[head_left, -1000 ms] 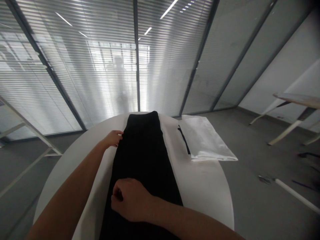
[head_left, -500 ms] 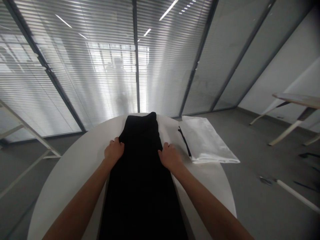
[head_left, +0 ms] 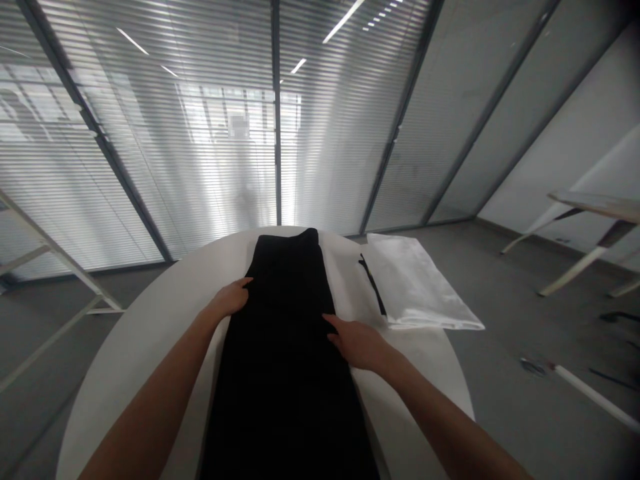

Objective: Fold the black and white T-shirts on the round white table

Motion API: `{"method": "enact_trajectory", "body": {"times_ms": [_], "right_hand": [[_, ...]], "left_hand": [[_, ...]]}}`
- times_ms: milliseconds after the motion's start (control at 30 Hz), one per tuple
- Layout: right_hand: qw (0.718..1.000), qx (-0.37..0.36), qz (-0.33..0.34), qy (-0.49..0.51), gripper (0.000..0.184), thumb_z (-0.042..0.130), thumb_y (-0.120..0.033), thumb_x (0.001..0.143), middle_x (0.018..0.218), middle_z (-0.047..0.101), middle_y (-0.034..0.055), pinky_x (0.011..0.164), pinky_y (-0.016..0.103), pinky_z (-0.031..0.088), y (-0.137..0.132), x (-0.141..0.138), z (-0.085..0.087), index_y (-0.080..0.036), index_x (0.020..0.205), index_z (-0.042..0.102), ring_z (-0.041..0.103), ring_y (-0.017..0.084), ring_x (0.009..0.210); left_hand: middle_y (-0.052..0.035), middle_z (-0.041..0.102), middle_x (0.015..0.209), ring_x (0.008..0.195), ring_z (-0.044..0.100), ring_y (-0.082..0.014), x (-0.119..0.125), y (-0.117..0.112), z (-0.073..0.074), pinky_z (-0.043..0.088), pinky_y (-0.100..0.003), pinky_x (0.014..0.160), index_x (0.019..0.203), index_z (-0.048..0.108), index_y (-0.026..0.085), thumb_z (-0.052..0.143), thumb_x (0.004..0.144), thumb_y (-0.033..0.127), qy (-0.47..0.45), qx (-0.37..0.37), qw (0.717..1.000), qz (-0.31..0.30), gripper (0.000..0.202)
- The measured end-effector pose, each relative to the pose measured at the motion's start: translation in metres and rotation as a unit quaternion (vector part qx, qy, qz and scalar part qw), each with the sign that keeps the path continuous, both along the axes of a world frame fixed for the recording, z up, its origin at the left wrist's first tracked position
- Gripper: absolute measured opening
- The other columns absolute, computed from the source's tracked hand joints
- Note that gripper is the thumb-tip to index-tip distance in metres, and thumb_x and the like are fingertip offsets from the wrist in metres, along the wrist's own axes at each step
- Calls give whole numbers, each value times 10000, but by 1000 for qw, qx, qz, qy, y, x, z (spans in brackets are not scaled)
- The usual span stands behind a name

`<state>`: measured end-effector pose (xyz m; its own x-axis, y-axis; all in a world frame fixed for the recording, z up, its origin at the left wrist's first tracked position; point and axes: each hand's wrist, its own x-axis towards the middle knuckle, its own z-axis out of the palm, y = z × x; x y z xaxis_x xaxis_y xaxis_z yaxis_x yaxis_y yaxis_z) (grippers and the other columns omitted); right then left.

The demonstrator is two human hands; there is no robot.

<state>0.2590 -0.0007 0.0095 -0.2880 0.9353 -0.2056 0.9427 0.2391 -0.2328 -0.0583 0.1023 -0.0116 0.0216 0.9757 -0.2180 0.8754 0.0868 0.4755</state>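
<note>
Garment [head_left: 287, 360], black, lies lengthwise on the white table [head_left: 150, 327], with the left hand [head_left: 230, 299] and right hand [head_left: 361, 342] at its opposite long edges, though whether either pinches it we cannot tell.

arms [head_left: 150, 393] stretched forward, hands [head_left: 231, 299] apart

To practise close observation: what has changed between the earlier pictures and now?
Since the first picture, the right hand moved forward and rightward, from over the black cloth to its right edge. The left hand stays by the left edge; the white cloth lies unchanged.
</note>
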Motion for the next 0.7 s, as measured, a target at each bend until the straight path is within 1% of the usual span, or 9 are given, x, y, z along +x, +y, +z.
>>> {"method": "enact_trajectory", "body": {"times_ms": [67,133,167,267,333,400,467,533,700], "right_hand": [[1000,-13,23,-6,349,464,-363,944,1099,702,111,812,335,459,11,6,10,-213,1207,638,663,269,1005],[999,-16,30,-5,393,410,-438,964,988,717,108,800,326,452,26,8,21,-201,963,722,669,256,945],[1000,-2,20,-2,440,375,-460,974,958,714,107,803,327,446,34,6,25,-199,921,725,666,251,926],[995,87,-44,7,457,336,-481,985,1072,681,124,856,348,425,56,-10,24,-202,1129,669,623,257,1011],[989,138,-62,4,465,328,-469,991,1204,625,147,908,373,403,66,-25,11,-210,1286,578,558,268,1127],[986,164,-34,-1,461,317,-445,997,1329,544,147,956,410,372,71,-39,-6,-242,1367,505,471,279,1232],[985,173,-1,-7,447,304,-413,1002,1423,462,122,996,455,330,74,-47,-20,-286,1401,461,394,287,1295],[985,170,15,-15,441,327,-400,990,1450,431,97,1014,487,297,79,-49,-28,-316,1404,454,370,299,1302],[990,136,-7,-38,447,499,-424,873,1299,537,101,988,540,299,107,-45,-16,-308,1301,552,459,329,1189]], "left_hand": [[-70,687,732,537,630,-200,-3,0,7,480,-292,512,1352,524,176,398,837,232,-19,-36,999,6,533],[-51,664,670,445,585,-190,-6,0,14,442,-285,436,1259,587,195,419,837,296,-42,-77,996,9,466],[-52,661,666,442,587,-192,-7,0,17,444,-287,435,1192,623,200,427,837,331,-44,-87,995,11,426],[-107,689,788,651,678,-249,-8,5,17,512,-334,589,1022,670,177,395,865,420,1,-31,999,40,399],[-165,690,964,894,681,-305,-5,9,9,518,-379,740,1070,645,154,364,884,484,57,48,993,88,472],[-207,652,1111,1050,632,-344,-1,14,-1,497,-416,828,1163,603,144,369,873,577,107,85,983,120,571],[-219,624,1174,1102,604,-357,3,20,-9,484,-432,858,1193,589,150,384,853,631,133,76,982,115,624],[-211,624,1184,1121,595,-347,5,28,-14,475,-428,883,1165,607,160,406,856,597,134,63,985,90,572],[-208,645,1175,1138,586,-349,2,64,-14,456,-434,916,1113,641,151,504,822,427,94,68,991,60,424]]}}
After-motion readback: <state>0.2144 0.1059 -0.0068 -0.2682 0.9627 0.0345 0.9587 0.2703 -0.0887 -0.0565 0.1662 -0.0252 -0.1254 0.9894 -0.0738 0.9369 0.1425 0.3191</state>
